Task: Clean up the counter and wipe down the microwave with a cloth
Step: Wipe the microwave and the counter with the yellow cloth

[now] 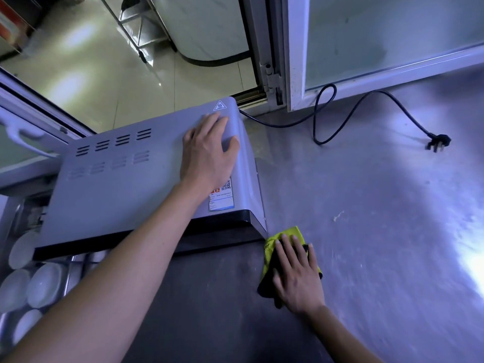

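Two bare hands are at work on a grey metal counter (366, 218). The left hand (207, 150) lies flat on top of the microwave (117, 189), near its far right corner, fingers straight and slightly spread with the thumb reaching toward the right edge; it presses on the casing and clasps nothing. The microwave is a pale grey box with a black front edge, standing at the left part of the counter, its top showing rows of vent slots, a hot-surface warning triangle at the far corner and a label with a QR code just beside the left wrist. The right hand (296, 276) presses down flat on the cloth (285, 237), fingers straight and a little apart, nothing pinched between them. The cloth is yellow-green with a dark side showing under the palm, and it lies on the counter just beside the microwave's near right corner, its upper edge almost touching the casing. A black power cord (318, 119) runs from behind the microwave, loops across the counter along the window frame (296, 74), and ends in a plug (438, 143) lying loose on the counter, well apart from both hands. A small pale smear marks the counter to the right of the cloth. Below the counter's left edge, several white bowls (44, 284) sit in a metal rack.
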### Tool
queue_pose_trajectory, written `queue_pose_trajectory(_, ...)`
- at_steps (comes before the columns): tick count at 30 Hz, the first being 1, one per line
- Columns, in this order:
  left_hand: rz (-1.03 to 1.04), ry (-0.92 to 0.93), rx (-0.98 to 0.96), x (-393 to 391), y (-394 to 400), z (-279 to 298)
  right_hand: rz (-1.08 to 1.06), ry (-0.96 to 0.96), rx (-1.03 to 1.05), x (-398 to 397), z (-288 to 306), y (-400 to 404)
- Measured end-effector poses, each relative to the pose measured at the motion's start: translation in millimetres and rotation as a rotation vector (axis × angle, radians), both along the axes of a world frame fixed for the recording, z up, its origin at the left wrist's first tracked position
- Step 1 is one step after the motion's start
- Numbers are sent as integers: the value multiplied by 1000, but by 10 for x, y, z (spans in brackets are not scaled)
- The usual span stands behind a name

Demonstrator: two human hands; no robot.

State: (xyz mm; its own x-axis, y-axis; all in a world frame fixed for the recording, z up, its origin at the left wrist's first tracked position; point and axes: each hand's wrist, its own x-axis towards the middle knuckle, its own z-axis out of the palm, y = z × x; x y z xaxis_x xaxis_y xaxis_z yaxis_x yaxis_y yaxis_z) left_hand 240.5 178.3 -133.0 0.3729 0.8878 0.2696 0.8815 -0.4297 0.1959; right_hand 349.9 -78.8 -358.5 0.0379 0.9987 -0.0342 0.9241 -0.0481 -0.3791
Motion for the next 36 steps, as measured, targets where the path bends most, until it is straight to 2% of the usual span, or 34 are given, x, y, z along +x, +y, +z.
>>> queue_pose_trajectory(7,-23,-22,26,-2,9,-3,72,5,30,342,33,785)
queue_pose_trajectory(13,-20,-25,45,-5,29,-29,61,-35,-7,608,53,2029)
queue_pose_trajectory(17,-18,-45,43,3,44,-31,-3,-45,-28,754,48,2829)
queue_pose_trajectory(20,-8,-46,33,10,45,-28,-59,-40,-11,890,-4,3127)
queue_pose_trajectory(27,11,-48,35,10,51,-29,-170,-46,27,991,-73,2797)
queue_pose_trajectory(36,5,-85,35,21,29,26,-228,-56,-40,644,-86,1316)
